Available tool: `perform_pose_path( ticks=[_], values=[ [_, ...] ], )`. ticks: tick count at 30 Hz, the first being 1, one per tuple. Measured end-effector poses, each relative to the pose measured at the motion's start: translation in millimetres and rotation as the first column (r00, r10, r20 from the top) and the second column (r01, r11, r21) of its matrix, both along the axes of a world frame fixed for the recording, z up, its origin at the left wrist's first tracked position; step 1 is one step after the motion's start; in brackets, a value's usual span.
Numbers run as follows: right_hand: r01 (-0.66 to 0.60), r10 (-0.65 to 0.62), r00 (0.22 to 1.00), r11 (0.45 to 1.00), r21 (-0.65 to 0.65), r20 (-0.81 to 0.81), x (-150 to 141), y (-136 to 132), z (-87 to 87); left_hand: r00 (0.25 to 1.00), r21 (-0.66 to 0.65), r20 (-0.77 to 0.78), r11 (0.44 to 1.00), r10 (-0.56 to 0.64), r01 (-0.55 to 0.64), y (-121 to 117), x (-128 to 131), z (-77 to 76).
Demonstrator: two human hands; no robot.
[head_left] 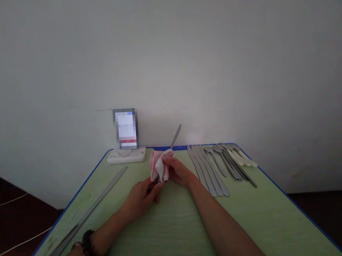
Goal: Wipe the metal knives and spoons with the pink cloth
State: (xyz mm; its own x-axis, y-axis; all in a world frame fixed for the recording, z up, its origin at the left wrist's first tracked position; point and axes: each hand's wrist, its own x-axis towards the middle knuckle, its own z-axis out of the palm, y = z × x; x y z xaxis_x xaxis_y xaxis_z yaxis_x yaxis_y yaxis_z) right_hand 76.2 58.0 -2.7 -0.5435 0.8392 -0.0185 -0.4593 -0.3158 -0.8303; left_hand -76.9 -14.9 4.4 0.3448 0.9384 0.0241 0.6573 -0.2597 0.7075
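Observation:
A table knife (176, 136) points up and to the right between my hands, its blade showing above a pink and white cloth (159, 167). My right hand (177, 171) is closed on the cloth, which is bunched around the middle of the knife. Below the cloth, my left hand (147, 193) grips the lower end of the knife; most of the handle is hidden by fingers and cloth. Another long knife (91, 211) lies slantwise on the table left of my left arm.
Several table knives (207, 172) lie side by side on the green table (176, 234), right of my right hand. Beyond them are spoons (217, 162) and cream-handled cutlery (241, 157). A lit phone (126, 128) stands on a white base (126, 155) before the wall.

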Motion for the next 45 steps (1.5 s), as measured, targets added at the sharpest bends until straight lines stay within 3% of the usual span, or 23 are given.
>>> perform_pose_path(
  ticks=[7,23,32,36,41,45],
  values=[
    [-0.043,0.034,0.989,0.997,0.058,0.146,-1.4,-0.1,-0.7,1.0,-0.011,-0.028,1.0,-0.01,0.01,-0.6,0.9,2.3],
    [-0.058,0.044,0.992,0.992,0.109,0.122,-0.7,-1.6,-1.2,1.0,-0.032,0.021,0.999,0.016,-0.015,0.2,2.1,3.0],
    [0.209,-0.213,0.971,0.977,0.042,0.107,-9.3,3.8,-6.3,1.0,-0.039,0.003,0.999,-0.01,0.01,-1.0,2.0,4.7],
    [0.108,-0.114,0.987,0.992,0.059,0.112,-5.5,1.1,-2.9,1.0,-0.038,-0.008,0.999,-0.019,0.019,-2.2,1.9,4.4],
    [-0.045,0.04,0.996,0.997,0.065,0.081,-1.2,-0.9,2.0,0.993,-0.136,0.112,0.99,0.044,-0.028,-0.5,2.1,0.8],
    [-0.045,0.043,0.998,0.998,0.039,0.054,-2.0,1.0,1.4,0.997,-0.064,0.076,0.998,0.023,-0.018,1.1,2.6,0.1]
  ],
)
